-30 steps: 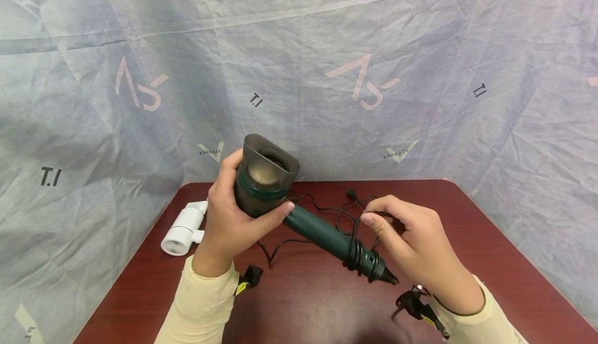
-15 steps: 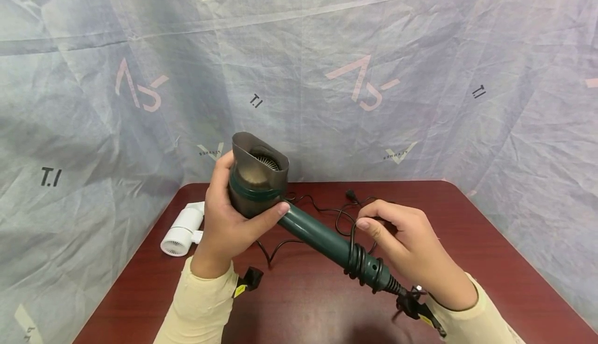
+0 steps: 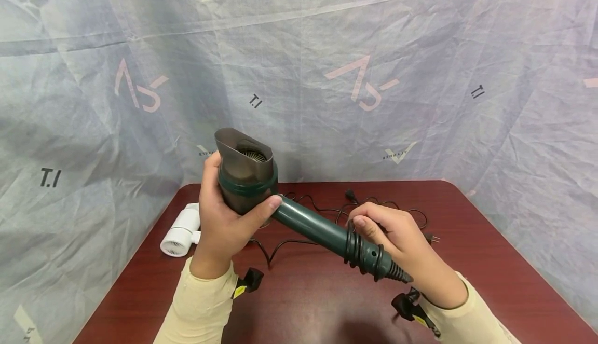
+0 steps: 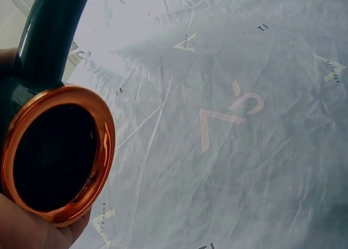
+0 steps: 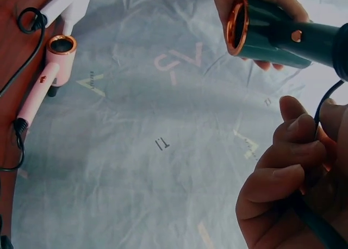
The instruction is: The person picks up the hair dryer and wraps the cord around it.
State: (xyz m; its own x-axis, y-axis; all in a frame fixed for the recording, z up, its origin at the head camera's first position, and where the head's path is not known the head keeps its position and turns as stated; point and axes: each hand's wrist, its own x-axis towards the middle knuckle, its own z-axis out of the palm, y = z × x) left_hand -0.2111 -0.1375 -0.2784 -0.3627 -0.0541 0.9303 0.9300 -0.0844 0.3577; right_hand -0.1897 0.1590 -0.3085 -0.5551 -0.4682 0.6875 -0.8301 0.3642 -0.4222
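My left hand (image 3: 221, 232) grips the barrel of a dark green hair dryer (image 3: 308, 225), thumb where the handle joins. Its smoky see-through nozzle (image 3: 243, 157) faces up and away; the handle slants down to the right. In the left wrist view the copper rear ring (image 4: 106, 135) surrounds a dark opening. Black cord (image 3: 356, 245) is wound in several turns round the handle's lower end. Right at these coils my right hand (image 3: 399, 235) pinches the cord between thumb and forefinger. In the right wrist view, its other fingers curl over a lower stretch of cord (image 5: 318, 222).
A white hair dryer (image 3: 179, 232) lies at the left of the red-brown table (image 3: 303, 302). In the right wrist view a pink hair dryer (image 5: 61, 69) shows too. Loose black cords and a plug (image 3: 350, 194) lie at the back; another plug (image 3: 431, 238) shows beyond my right hand. Printed cloth hangs behind.
My left hand and the dryer's head have shifted left and slightly up. The right hand has moved left and down, close against the coils, and its free stretch of cord there looks shorter.
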